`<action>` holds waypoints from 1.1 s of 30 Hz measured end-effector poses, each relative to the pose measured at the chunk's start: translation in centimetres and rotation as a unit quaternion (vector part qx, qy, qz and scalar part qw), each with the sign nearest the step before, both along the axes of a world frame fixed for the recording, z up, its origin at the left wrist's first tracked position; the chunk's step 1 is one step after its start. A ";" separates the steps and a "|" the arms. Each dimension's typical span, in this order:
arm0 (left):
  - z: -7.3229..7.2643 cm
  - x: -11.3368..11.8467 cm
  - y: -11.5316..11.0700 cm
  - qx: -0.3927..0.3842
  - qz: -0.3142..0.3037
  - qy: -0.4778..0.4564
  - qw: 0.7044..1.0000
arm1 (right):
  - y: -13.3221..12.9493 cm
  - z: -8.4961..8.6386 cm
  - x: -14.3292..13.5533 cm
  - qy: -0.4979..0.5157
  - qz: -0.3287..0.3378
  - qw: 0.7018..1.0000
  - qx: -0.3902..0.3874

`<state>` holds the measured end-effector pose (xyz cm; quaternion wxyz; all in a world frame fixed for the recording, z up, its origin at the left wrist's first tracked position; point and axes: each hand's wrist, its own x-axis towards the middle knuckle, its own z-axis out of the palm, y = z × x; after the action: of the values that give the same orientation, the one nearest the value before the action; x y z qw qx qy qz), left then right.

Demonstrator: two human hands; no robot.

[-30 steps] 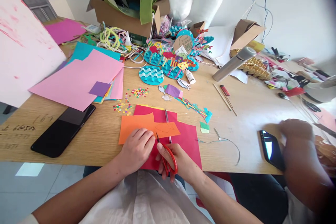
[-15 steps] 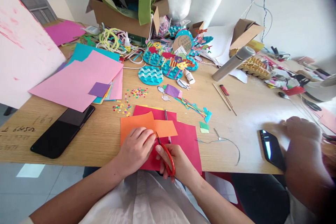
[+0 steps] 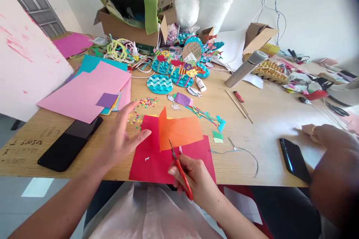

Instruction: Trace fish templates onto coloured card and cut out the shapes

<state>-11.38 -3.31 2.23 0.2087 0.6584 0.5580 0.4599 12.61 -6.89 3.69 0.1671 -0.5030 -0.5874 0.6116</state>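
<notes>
My right hand is closed around the handles of red scissors, their dark blades pointing up at the lower edge of an orange sheet. That sheet is folded, its left flap raised, and a faint drawn line shows on it. Beneath it lies red paper with a tiny white scrap. My left hand is in the air left of the orange sheet, thumb and fingers spread, holding nothing. The end of a pen shows below the orange sheet.
A black phone and pink paper lie at left. Behind are confetti, paper strips, blue wavy crafts and a silver bottle. At right, another person's hand is near a second phone.
My left hand has let go of the orange paper and moved left, fingers spreading. The orange sheet now lies farther right with a flap up. The scissors remain in my right hand.
</notes>
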 end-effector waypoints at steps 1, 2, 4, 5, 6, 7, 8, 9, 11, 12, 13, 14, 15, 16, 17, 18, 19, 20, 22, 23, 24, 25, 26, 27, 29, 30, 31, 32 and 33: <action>0.7 -0.3 0.9 -0.022 -0.044 -0.012 0.999 | -0.1 0.2 0.2 -0.004 0.018 1.000 0.017; 1.4 -0.6 1.8 -0.053 -0.091 -0.039 0.994 | -0.2 0.4 0.4 -0.008 0.035 0.999 0.033; 2.4 -1.0 3.6 -0.152 -0.182 -0.094 0.967 | -0.3 0.7 0.8 -0.018 0.060 0.997 0.055; 2.9 -1.1 4.3 -0.202 -0.215 -0.118 0.948 | -0.4 0.8 1.0 -0.021 0.067 0.996 0.061; 3.2 -1.0 5.0 -0.241 -0.237 -0.133 0.932 | -0.4 0.9 1.1 -0.023 0.071 0.995 0.064; 3.6 -0.8 5.5 -0.268 -0.253 -0.140 0.919 | -0.4 0.9 1.3 -0.025 0.071 0.995 0.064; 3.8 -0.6 6.0 -0.288 -0.267 -0.143 0.909 | -0.4 0.8 1.5 -0.026 0.068 0.995 0.062; 4.0 -0.3 6.3 -0.301 -0.279 -0.143 0.900 | -0.4 0.8 1.6 -0.026 0.064 0.996 0.058; 4.2 0.3 6.7 -0.321 -0.296 -0.148 0.887 | -0.4 0.5 1.9 -0.022 0.055 0.997 0.051; 4.2 0.6 6.8 -0.330 -0.299 -0.156 0.882 | -0.4 0.4 2.0 -0.019 0.050 0.998 0.045; 4.1 0.8 6.8 -0.340 -0.300 -0.168 0.875 | -0.4 0.3 2.1 -0.016 0.047 0.998 0.036; 4.0 1.0 6.8 -0.353 -0.299 -0.180 0.868 | -0.4 0.2 2.2 -0.016 0.043 0.999 0.028; 4.0 1.1 6.8 -0.366 -0.297 -0.191 0.861 | -0.4 0.1 2.2 -0.018 0.041 0.999 0.021; 4.0 1.2 6.8 -0.379 -0.295 -0.197 0.855 | -0.4 0.1 2.2 -0.021 0.039 0.999 0.017; 4.0 1.3 6.7 -0.389 -0.292 -0.200 0.851 | -0.4 0.1 2.2 -0.025 0.038 0.999 0.015; 4.0 1.4 6.7 -0.393 -0.289 -0.198 0.850 | -0.3 0.0 2.2 -0.030 0.037 0.999 0.015; 4.0 1.4 6.6 -0.395 -0.288 -0.194 0.851 | -0.3 0.0 2.2 -0.032 0.037 0.999 0.014; 4.1 1.5 6.5 -0.399 -0.289 -0.189 0.850 | -0.3 0.0 2.2 -0.033 0.037 0.999 0.013; 4.0 1.6 6.5 -0.421 -0.296 -0.184 0.837 | -0.3 -0.1 2.2 -0.035 0.036 0.999 0.009; 3.9 1.7 6.4 -0.433 -0.299 -0.184 0.830 | -0.2 -0.2 2.2 -0.035 0.037 0.999 0.008; 3.7 1.8 6.4 -0.441 -0.299 -0.187 0.825 | -0.2 -0.2 2.2 -0.035 0.038 0.999 0.009; 3.6 1.9 6.4 -0.445 -0.300 -0.191 0.822 | -0.2 -0.2 2.2 -0.036 0.040 0.998 0.009; 3.5 2.0 6.4 -0.444 -0.301 -0.195 0.821 | -0.2 -0.2 2.2 -0.037 0.042 0.998 0.010; 3.4 2.1 6.3 -0.439 -0.304 -0.197 0.822 | -0.1 -0.2 2.2 -0.037 0.044 0.998 0.010; 3.4 2.3 6.3 -0.424 -0.306 -0.189 0.831 | 0.0 -0.2 2.2 -0.038 0.045 0.998 0.008; 3.4 2.4 6.2 -0.415 -0.303 -0.174 0.840 | 0.0 -0.3 2.2 -0.040 0.044 0.998 0.006; 3.5 2.4 6.2 -0.403 -0.297 -0.154 0.852 | 0.1 -0.4 2.2 -0.043 0.042 0.998 0.004; 3.5 2.5 6.2 -0.390 -0.290 -0.132 0.864 | 0.1 -0.5 2.2 -0.045 0.039 0.998 0.003; 3.6 2.5 6.2 -0.379 -0.283 -0.112 0.874 | 0.2 -0.7 2.2 -0.047 0.037 0.998 0.001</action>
<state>-8.85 2.90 5.82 0.6246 0.6030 0.4519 0.2052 14.79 -6.73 3.02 0.1178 -0.5090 -0.6134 0.5923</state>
